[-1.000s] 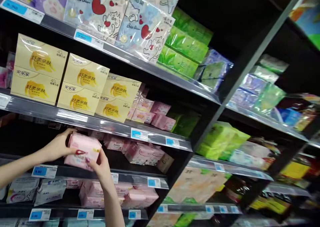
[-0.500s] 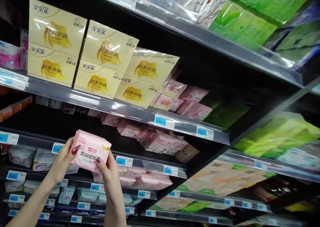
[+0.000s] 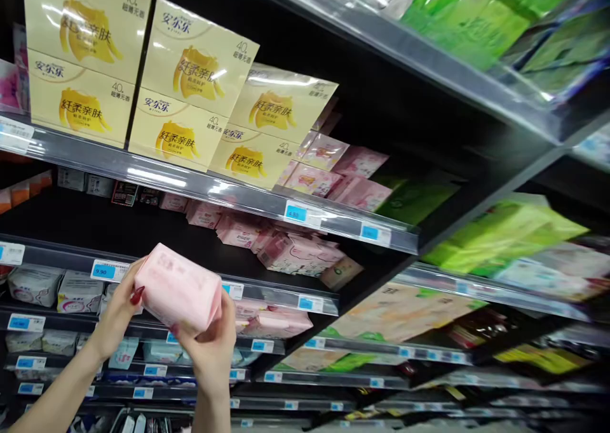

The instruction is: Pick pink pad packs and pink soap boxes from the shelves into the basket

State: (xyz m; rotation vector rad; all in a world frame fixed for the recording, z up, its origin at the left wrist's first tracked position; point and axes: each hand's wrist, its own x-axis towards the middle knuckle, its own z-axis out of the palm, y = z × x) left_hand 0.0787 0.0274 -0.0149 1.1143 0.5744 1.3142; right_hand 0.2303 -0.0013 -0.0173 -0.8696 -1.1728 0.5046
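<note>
The pink package [image 3: 178, 288] is now showing a face with faint square patch instead of its lettered front, so another side is being turned to view. The left hand [image 3: 115, 315] is gripping its left end, the right hand [image 3: 213, 341] its right end and lower edge; it is staying between their fingers, before the dark shelf [image 3: 86, 225].

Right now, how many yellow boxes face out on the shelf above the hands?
6 show: two in the left stack, two in the middle stack, two in the right stack. More may be hidden behind.
</note>
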